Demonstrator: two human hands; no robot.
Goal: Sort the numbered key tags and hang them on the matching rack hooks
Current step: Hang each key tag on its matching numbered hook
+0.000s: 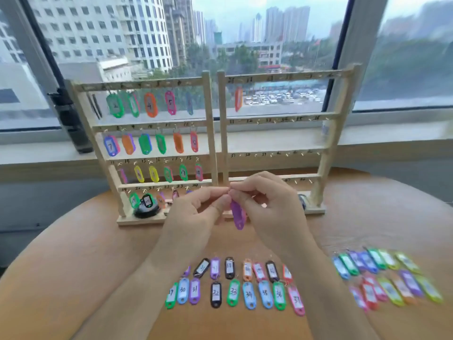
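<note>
Pinching purple key tag (237,214) by top, left hand (196,212) plus right hand (264,204), in front of rack (221,123) | number unreadable: turn face up, verify, then hang.

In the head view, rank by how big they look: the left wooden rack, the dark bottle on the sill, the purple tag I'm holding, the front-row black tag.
1. left wooden rack
2. dark bottle
3. purple tag and black tag: about alike; the purple one is partly hidden, so no ranking.
</note>
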